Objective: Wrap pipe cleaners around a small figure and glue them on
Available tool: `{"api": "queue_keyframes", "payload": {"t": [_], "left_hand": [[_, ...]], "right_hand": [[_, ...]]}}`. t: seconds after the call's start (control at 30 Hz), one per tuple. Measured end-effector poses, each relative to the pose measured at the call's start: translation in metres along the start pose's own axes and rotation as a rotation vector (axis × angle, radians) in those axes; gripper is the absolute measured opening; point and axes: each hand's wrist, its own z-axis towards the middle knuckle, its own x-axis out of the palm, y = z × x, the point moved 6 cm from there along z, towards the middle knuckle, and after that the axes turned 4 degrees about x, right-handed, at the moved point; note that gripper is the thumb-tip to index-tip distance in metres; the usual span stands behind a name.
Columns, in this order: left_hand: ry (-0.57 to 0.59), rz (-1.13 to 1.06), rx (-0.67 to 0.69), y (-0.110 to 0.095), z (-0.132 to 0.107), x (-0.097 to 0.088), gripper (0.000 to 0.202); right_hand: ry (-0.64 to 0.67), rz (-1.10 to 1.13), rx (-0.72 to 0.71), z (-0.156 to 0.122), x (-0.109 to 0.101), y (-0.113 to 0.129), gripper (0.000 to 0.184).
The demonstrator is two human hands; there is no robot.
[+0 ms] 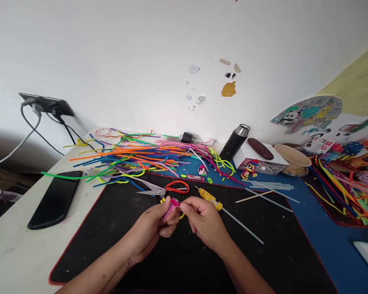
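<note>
Both my hands meet over the black mat (110, 241). My left hand (153, 228) is closed around a small pink and yellow pipe-cleaner piece (172, 205). The fingers of my right hand (202, 218) pinch the same piece from the right side. Just beyond the hands lie red-handled scissors (168, 188), and a yellow glue gun (210, 197) with a clear glue stick (242, 226) trailing out of it.
A heap of coloured pipe cleaners (135, 157) covers the far desk. A black phone (55, 198) lies at left, near cables and a wall socket (46, 104). A black flask (234, 141), a white box (260, 159), a paper bowl (292, 159) and more pipe cleaners (343, 183) sit at right.
</note>
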Motion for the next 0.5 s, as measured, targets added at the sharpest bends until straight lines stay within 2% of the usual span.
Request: {"api": "queue_keyframes", "payload": {"t": [0.1,0.17,0.37,0.5], "left_hand": [[0.043,-0.047,-0.039,0.001,-0.003,0.002,0.052],[0.029,-0.030,-0.027,0.001,-0.004,-0.001,0.052],[-0.172,0.267,0.108,0.003,0.005,-0.029,0.057],[-0.225,0.410,0.152,0.005,0.008,-0.038,0.059]], "right_hand": [[0.018,0.030,0.006,0.001,0.001,-0.002,0.044],[0.010,0.037,-0.010,0.001,0.002,-0.001,0.043],[-0.080,-0.015,-0.046,-0.001,0.002,0.000,0.041],[-0.096,-0.035,-0.050,-0.003,0.002,-0.002,0.040]]}}
